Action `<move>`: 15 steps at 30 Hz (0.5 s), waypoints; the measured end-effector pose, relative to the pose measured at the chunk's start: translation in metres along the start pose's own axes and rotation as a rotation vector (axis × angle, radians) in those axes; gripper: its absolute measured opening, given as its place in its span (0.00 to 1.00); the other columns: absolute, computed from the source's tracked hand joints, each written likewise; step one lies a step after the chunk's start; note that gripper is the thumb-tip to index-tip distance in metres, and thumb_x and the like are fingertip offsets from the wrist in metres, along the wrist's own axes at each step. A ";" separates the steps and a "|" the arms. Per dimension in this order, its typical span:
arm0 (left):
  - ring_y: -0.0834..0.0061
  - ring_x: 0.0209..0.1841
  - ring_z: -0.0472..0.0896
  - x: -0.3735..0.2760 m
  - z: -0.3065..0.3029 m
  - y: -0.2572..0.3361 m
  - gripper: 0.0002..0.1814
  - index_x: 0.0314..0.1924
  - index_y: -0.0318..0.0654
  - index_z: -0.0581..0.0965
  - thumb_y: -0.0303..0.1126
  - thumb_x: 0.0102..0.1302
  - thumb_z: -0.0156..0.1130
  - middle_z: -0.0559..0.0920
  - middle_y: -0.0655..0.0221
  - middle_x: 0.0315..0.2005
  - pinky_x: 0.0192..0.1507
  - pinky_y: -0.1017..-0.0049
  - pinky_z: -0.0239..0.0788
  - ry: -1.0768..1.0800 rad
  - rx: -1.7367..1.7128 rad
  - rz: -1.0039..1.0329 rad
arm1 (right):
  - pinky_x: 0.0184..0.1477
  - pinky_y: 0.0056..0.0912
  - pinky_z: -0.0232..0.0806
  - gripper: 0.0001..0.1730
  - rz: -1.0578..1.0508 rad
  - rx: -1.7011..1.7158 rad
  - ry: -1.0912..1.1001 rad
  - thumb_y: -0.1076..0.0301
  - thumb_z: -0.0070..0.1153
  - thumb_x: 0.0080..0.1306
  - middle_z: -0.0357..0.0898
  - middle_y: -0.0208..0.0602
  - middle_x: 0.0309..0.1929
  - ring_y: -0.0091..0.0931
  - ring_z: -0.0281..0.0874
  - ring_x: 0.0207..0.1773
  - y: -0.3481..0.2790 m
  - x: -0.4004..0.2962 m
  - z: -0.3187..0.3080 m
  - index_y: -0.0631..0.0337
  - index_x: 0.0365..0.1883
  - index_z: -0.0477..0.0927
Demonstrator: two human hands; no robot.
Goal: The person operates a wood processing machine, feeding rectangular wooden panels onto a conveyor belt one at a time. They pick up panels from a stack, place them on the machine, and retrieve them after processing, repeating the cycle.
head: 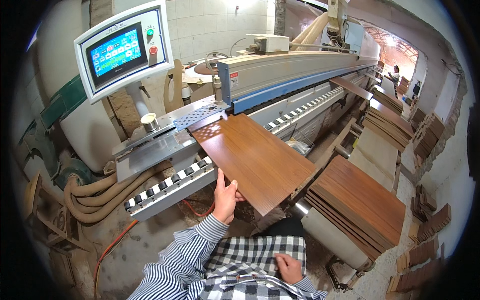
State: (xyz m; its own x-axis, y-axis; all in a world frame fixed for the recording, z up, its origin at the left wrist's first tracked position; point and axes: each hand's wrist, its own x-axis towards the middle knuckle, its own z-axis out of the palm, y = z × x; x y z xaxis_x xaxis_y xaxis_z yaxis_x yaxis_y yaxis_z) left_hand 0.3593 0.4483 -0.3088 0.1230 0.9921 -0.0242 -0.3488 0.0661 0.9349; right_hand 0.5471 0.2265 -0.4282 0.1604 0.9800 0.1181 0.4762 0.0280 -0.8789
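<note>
My left hand grips the near left edge of a wood-grain panel, its thumb on the edge and the fingertips partly hidden beneath. The panel's far end lies at the infeed of an edge banding machine, by a perforated blue plate. Part of the panel rests over a roller rail. My right hand is loosely curled in front of the checked apron, away from the panel, with nothing seen in it.
A stack of panels stands on a roller conveyor to the right, with further stacks behind. The control screen is at upper left. Hoses and a red cable run low at left. Another person stands far back.
</note>
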 end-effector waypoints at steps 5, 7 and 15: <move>0.82 0.23 0.75 0.032 0.041 -0.014 0.37 0.70 0.47 0.33 0.31 0.70 0.43 0.78 0.66 0.27 0.27 0.79 0.71 -0.005 0.058 -0.030 | 0.21 0.20 0.65 0.11 0.318 0.228 0.374 0.68 0.47 0.68 0.75 0.31 0.16 0.17 0.71 0.17 0.016 -0.014 -0.088 0.65 0.40 0.78; 0.82 0.23 0.75 0.048 0.044 -0.026 0.36 0.70 0.49 0.35 0.32 0.71 0.43 0.78 0.67 0.29 0.25 0.81 0.70 0.021 0.065 -0.021 | 0.19 0.19 0.61 0.12 0.327 0.160 0.565 0.67 0.44 0.70 0.73 0.30 0.16 0.16 0.67 0.15 0.020 -0.015 -0.134 0.65 0.43 0.76; 0.80 0.32 0.75 0.066 0.116 -0.112 0.19 0.57 0.43 0.67 0.28 0.66 0.46 0.78 0.68 0.38 0.31 0.76 0.69 -0.062 0.189 -0.244 | 0.58 0.35 0.59 0.21 0.287 -0.776 1.217 0.63 0.44 0.70 0.70 0.45 0.54 0.32 0.67 0.57 0.107 -0.055 -0.296 0.66 0.56 0.68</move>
State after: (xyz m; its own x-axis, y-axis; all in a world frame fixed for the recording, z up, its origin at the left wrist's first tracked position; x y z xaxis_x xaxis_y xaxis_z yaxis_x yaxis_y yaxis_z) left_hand 0.5146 0.4939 -0.3739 0.2399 0.9408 -0.2396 -0.1240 0.2744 0.9536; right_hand 0.8454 0.1170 -0.3916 0.7528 0.1563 0.6394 0.5747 -0.6297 -0.5226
